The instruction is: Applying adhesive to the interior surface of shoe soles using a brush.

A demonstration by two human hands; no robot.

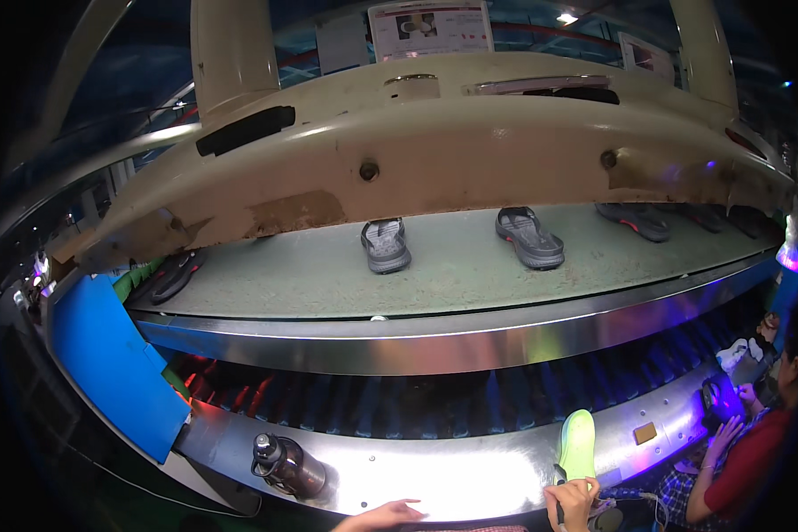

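Left hand [383,515] lies open, flat on the steel ledge [434,474]; right hand [573,499] grips a neon-green sole [578,443]; dark bottle [288,464] lies capped, contents unseen.

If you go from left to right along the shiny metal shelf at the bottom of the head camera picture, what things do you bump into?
Blue panel → dark bottle lying on the metal shelf → left hand → right hand holding a bright green shoe sole → small brown block → a co-worker's hand.

Dim hall, cream conveyor housing [434,151]
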